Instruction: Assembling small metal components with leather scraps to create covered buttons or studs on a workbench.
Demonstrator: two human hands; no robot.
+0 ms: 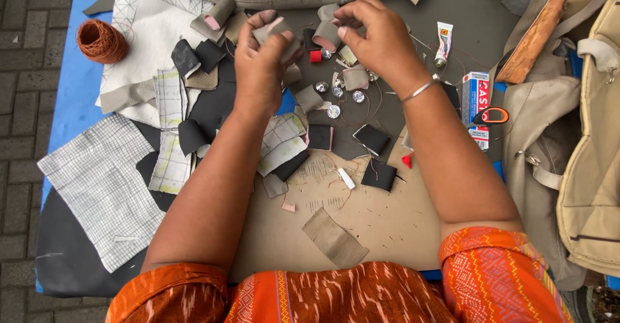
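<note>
Head view: left hand [258, 65] (gripping) grey scrap [274, 34]

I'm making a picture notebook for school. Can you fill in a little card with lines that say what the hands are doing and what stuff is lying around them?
Left hand: left hand pinches a small grey fabric piece
Right hand: right hand raised beside it, fingertips together; what it holds cannot be told
Wrist: silver bangle on the right wrist
Surface: tan board strewn with grey and black scraps
Shiny bits: round metal studs
Thread: orange thread coil, far left
Glue: small tube, to the right
Scissors: orange-handled scissors, right edge
</note>
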